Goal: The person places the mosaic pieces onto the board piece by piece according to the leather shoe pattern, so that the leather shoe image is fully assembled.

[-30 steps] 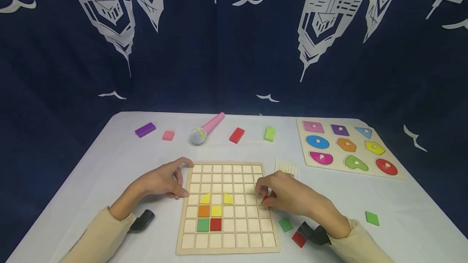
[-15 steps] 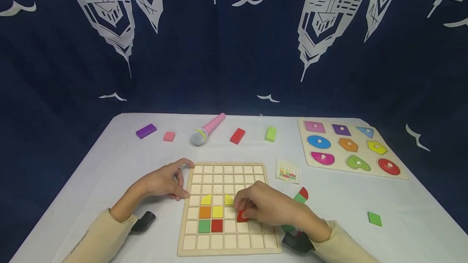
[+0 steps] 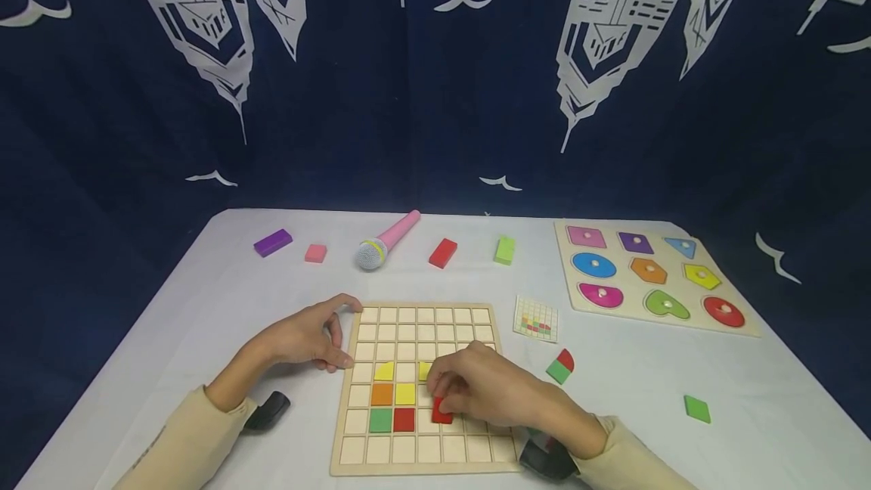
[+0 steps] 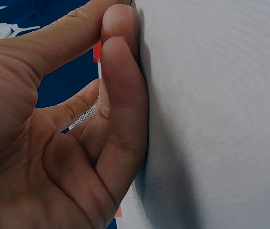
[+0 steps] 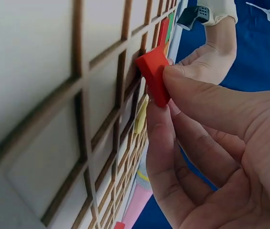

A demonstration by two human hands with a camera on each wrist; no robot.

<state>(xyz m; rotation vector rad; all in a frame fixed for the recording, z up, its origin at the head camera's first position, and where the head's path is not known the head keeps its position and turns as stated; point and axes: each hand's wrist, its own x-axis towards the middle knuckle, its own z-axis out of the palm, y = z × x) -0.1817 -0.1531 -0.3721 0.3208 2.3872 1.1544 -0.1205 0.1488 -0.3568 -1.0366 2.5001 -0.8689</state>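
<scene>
A wooden grid board lies on the table with several coloured tiles in its cells. My left hand rests at its left side, thumb and index finger touching the frame; the left wrist view shows the other fingers bent on the cloth. My right hand pinches a red square tile between thumb and fingers over the lower middle cells. That tile is tilted in the right wrist view. Left of it sit another red tile, a green tile, an orange tile and a yellow tile.
A small pattern card and a red-and-green pair of pieces lie right of the board, a green diamond farther right. Behind are a pink microphone, several blocks and a shape puzzle. Pieces under my right wrist are mostly hidden.
My right hand has carried the red tile leftward from the board's right edge to its lower middle, uncovering the card and the red-and-green pieces. My left hand has stayed in place.
</scene>
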